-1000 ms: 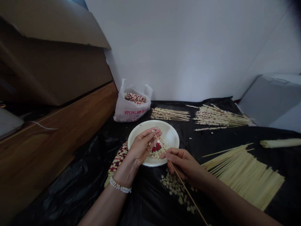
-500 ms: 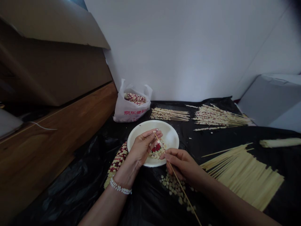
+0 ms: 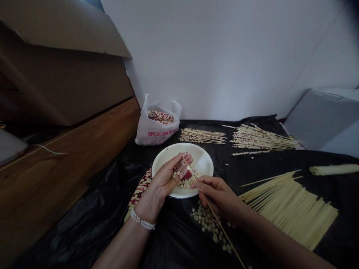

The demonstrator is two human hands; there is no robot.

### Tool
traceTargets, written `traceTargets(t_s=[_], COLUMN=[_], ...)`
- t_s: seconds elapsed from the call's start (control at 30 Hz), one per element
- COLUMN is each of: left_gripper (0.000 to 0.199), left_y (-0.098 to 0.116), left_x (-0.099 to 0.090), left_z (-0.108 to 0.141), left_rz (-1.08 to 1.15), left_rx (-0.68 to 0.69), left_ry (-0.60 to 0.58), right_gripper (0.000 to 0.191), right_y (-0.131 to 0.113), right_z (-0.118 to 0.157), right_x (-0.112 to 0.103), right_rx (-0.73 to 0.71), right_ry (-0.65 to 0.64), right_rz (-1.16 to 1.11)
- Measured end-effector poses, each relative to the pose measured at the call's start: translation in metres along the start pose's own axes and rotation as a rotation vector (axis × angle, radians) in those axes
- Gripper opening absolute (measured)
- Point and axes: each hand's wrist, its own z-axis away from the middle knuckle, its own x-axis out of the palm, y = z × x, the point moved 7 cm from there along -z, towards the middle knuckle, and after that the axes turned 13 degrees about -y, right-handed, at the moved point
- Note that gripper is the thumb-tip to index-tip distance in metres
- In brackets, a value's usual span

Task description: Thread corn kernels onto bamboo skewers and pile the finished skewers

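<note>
Here we are over the bowl (image 3: 206, 158); our left hand (image 3: 165, 177) pinches what looks like a kernel at the tip of the stick (image 3: 230, 241), with more kernels (image 3: 175, 174) loose in the palm; our right hand (image 3: 214, 190) is closed on the shaft; the hands sit apart, the stick slanting between them and on past the right. We'd best meet each kernel at its middle, tip and shaft in line; a short grip should curb bowing; gentle pressure should prevent splitting; fingertips belong beside the point.
</note>
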Motion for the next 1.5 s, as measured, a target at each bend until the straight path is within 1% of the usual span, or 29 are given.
traceTargets(t_s=[0.17, 0.27, 0.37, 0.47, 0.57, 0.73, 0.83, 0.93, 1.07, 1.17, 1.27, 1.33, 1.43, 1.5], left_gripper=[0.013, 0.011, 0.016, 0.017, 0.013, 0.016, 0.016, 0.017, 0.013, 0.016, 0.016, 0.016, 0.021, 0.021], left_y=[0.005, 0.003, -0.001, -0.002, -0.001, -0.006, -0.008, -0.002, 0.017, 0.022, 0.017, 0.01, -0.005, -0.01], left_x=[0.009, 0.005, -0.001, -0.003, 0.002, 0.013, 0.014, 0.009, -0.002, -0.006, -0.006, -0.004, 0.0, 0.005], left_z=[0.007, 0.006, 0.001, 0.0, 0.004, 0.009, 0.008, 0.006, 0.005, 0.006, 0.006, 0.005, 0.003, 0.004], left_rz=[-0.021, -0.015, 0.009, 0.015, -0.034, -0.119, -0.116, -0.031, 0.06, 0.095, 0.074, 0.043, 0.005, -0.02], left_rx=[0.002, -0.025, -0.062, -0.073, -0.085, -0.121, -0.122, -0.091, 0.017, 0.029, 0.016, 0.004, -0.057, -0.068], left_ry=[-0.003, 0.002, -0.01, -0.027, -0.029, -0.1, -0.124, -0.071, 0.038, 0.087, 0.079, 0.053, -0.02, -0.061], right_gripper=[0.026, 0.027, 0.026, 0.027, 0.027, 0.028, 0.027, 0.028, 0.029, 0.029, 0.029, 0.029, 0.028, 0.028], right_y=[-0.001, -0.003, -0.004, -0.004, -0.005, -0.008, -0.008, -0.006, -0.002, -0.002, -0.004, -0.005, -0.008, -0.011], right_z=[0.0, 0.001, 0.001, 0.002, 0.002, 0.002, 0.001, 0.001, 0.002, 0.003, 0.002, 0.001, 0.001, 0.002], right_x=[0.001, 0.003, 0.003, 0.003, 0.002, -0.001, -0.004, -0.005, 0.003, 0.009, 0.009, 0.007, 0.003, 0.001], right_rx=[-0.004, -0.007, -0.008, -0.01, -0.016, -0.034, -0.033, -0.007, 0.062, 0.075, 0.046, 0.021, -0.011, -0.024], right_ry=[0.008, 0.009, 0.018, 0.028, 0.042, 0.062, 0.063, 0.03, -0.067, -0.086, -0.045, -0.018, 0.008, 0.016], right_rz=[0.02, 0.029, 0.033, 0.034, 0.034, 0.038, 0.038, 0.036, 0.051, 0.067, 0.082, 0.093, 0.104, 0.107])
